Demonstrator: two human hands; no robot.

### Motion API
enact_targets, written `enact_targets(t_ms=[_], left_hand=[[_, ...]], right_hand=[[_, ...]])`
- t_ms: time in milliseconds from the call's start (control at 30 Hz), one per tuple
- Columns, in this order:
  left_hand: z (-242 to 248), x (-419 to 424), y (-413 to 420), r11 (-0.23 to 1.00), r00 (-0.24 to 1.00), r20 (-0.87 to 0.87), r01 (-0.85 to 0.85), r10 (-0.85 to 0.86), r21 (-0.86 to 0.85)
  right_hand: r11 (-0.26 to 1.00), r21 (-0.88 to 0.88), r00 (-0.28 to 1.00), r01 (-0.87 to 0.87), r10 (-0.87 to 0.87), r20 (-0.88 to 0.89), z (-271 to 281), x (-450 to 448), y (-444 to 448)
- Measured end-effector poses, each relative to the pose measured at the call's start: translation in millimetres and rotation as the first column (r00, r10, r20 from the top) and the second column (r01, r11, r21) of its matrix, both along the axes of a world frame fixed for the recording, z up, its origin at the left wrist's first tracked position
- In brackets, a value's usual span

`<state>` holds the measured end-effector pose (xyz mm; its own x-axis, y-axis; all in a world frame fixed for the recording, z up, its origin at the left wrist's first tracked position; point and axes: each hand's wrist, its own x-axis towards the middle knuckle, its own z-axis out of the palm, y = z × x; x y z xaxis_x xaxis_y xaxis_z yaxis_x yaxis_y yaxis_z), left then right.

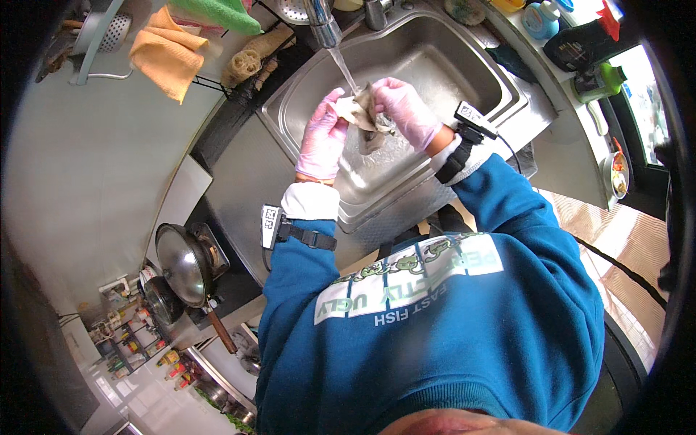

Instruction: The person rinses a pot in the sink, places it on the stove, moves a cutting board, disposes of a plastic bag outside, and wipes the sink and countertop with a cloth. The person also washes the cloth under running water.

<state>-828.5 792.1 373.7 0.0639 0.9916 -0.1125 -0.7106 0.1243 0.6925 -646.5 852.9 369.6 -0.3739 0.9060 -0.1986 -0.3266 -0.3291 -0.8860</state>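
Both my hands wear thin pink gloves and are raised over a stainless steel sink (435, 60). Between them hangs a limp, wet grey and white cloth (359, 111), bunched and partly folded. My left hand (325, 136) grips its pale left edge between thumb and fingers. The right part is pinched by my right hand (405, 111). From the metal faucet (324, 27) a stream of water (343, 68) runs down onto the top of the cloth. Below, water splashes in the basin. The fingertips are partly hidden by the cloth.
Cloths (168, 51) and a loofah (244, 65) are on a black wire rack left of the faucet. Bottles (598, 81) and a small bowl (619, 174) line the right ledge. A lidded wok (182, 266) sits on the stove at the left.
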Motion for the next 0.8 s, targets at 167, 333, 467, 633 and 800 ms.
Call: enact_targets(t_ms=[167,333,467,633,800], left_hand=[[8,-19,2,0.952,0.961,-0.103,-0.271,0.259,-0.141],[1,32,10,0.998,0.980,-0.190,-0.063,0.066,0.021],[5,56,6,0.998,0.867,-0.498,-0.001,-0.033,-0.068],[-3,57,10,0.969,0.900,-0.434,-0.084,-0.026,-0.233],[-12,47,24,0.962,0.874,-0.484,-0.163,0.037,-0.221]], right_hand=[[0.995,-0.098,0.981,0.020,-0.038,-0.189,0,7,18],[0.986,-0.137,0.984,-0.092,0.069,-0.161,22,-12,5],[0.991,-0.098,0.995,-0.087,0.082,-0.052,38,2,2],[0.971,0.064,0.970,-0.231,0.224,0.098,30,22,46],[0.840,0.532,0.844,0.106,-0.359,0.398,15,52,187]])
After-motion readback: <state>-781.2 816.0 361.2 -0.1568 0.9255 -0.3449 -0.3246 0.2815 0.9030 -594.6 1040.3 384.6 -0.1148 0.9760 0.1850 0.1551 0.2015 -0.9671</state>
